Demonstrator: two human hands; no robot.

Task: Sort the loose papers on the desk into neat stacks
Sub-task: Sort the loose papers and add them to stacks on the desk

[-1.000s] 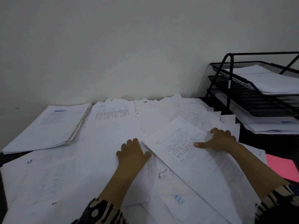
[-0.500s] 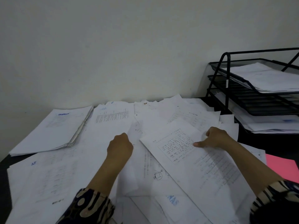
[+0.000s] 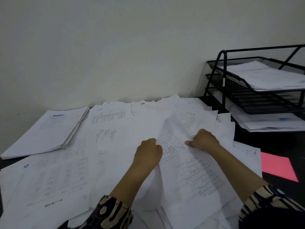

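Gripping one printed sheet point(image 3: 189, 164) between them, both hands are working at the middle of the desk point(image 3: 272, 141). The left hand point(image 3: 148, 152) is curling its fingers round the sheet's left edge, and the right hand point(image 3: 203, 140) is pinching the same sheet nearer its far end, thumb pointing left across the print. The two hands are sitting close together but not touching, with a strip of printed text showing between them. The sheet is lying tilted, its near end running down toward the right sleeve point(image 3: 264, 200), and it is resting on top of the loose papers point(image 3: 115, 129) that are spreading over most of the desk in overlapping layers; their number is too great and too tangled to count. One tidier stack point(image 3: 47, 131) is lying at the far left, well apart from the hands, its edges roughly squared. One pink sheet point(image 3: 279, 167) is showing at the right, near the right forearm. One black wire tray rack point(image 3: 222, 83) is standing at the far right against the wall; three tiers are showing, the top and bottom ones holding papers, while the middle one's contents are too dark to tell. Two patterned sleeves are framing the bottom edge, the left sleeve point(image 3: 113, 214) being the other.
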